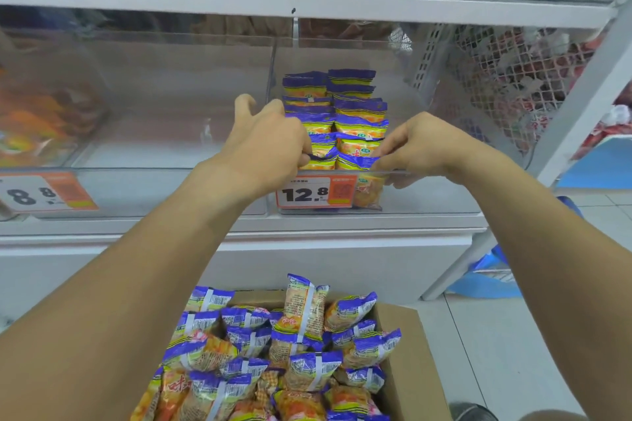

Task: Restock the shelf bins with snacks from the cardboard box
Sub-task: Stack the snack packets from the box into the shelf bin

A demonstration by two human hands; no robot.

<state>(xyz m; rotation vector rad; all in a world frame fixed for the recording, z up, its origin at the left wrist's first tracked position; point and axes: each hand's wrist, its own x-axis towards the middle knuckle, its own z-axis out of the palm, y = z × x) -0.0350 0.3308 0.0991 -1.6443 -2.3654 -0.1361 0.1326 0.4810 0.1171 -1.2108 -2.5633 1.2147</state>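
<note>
Left hand: arm reaching forward and up to the clear shelf bin, thumb raised, fingers curling down and pinching the dark top edge of the front left packet.

Right hand: arm extending likewise, knuckles up, fingers bent and pinching the crinkled top of the front right packet at the bin's front lip.

Snack packets in bin: glossy foil pillows, purple-blue tops over yellow-orange faces, standing in two rows running from front to back at the bin's left side.

Bin: transparent rigid plastic, straight walls, carrying an orange-and-white price tag reading 12.8 on its front.

Cardboard box: plain brown, open, sitting below the shelf on the floor, heaped with loose packets of the same kind, puffy and jumbled.
</note>
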